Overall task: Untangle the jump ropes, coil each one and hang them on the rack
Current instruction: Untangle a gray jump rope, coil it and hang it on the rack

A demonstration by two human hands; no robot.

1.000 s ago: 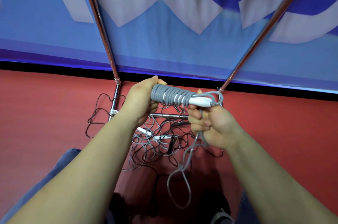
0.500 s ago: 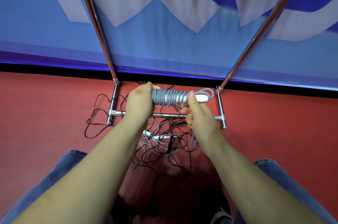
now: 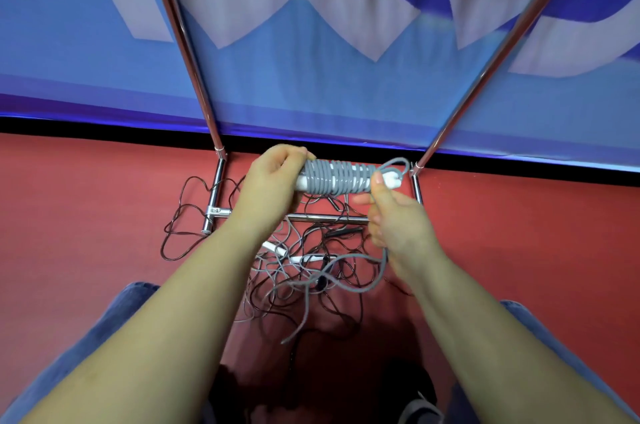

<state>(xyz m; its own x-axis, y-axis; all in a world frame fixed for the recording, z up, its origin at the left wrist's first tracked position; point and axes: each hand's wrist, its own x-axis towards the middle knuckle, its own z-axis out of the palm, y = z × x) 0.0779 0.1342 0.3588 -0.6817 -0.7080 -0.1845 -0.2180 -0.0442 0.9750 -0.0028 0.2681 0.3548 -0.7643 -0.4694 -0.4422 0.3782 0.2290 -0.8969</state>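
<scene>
Head view: left hand [image 3: 273, 178] grips one end of the grey jump rope coiled around white handles [image 3: 334, 178] — right hand [image 3: 398, 226] pinches its loose tail above the tangled dark ropes [image 3: 304, 261] and chrome rack base [image 3: 322, 217] on the red floor [image 3: 86, 216].

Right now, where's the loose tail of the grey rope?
Head view, centre: the loose tail drops from the right hand over the tangled ropes on the red floor.

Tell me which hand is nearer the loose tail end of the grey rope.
Right. The right hand grips the grey rope just above its hanging slack, whose loose tail end dangles below. The left hand holds the white handles' far end, farther away.
</scene>
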